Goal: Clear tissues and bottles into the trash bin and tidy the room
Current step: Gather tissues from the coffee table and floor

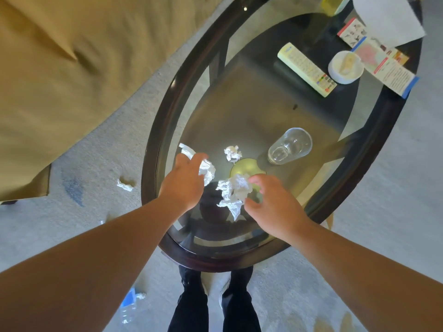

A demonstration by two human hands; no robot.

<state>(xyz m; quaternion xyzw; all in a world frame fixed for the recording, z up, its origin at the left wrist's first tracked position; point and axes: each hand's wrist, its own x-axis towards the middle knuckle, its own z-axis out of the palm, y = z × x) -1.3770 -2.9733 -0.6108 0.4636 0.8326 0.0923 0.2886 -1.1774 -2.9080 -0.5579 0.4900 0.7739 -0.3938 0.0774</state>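
Observation:
My left hand is closed around a crumpled white tissue whose ends stick out past the fingers, over the near end of the oval glass table. My right hand pinches a larger crumpled tissue just to the right of it. A third small tissue ball lies loose on the glass beyond both hands. Another tissue lies on the carpet left of the table. A clear plastic bottle with a blue label lies on the carpet at the lower left, partly hidden by my left arm.
An empty drinking glass stands right of the loose tissue. Farther back on the table lie a remote control, a white lidded tub, leaflets and white paper. A tan sofa fills the left side.

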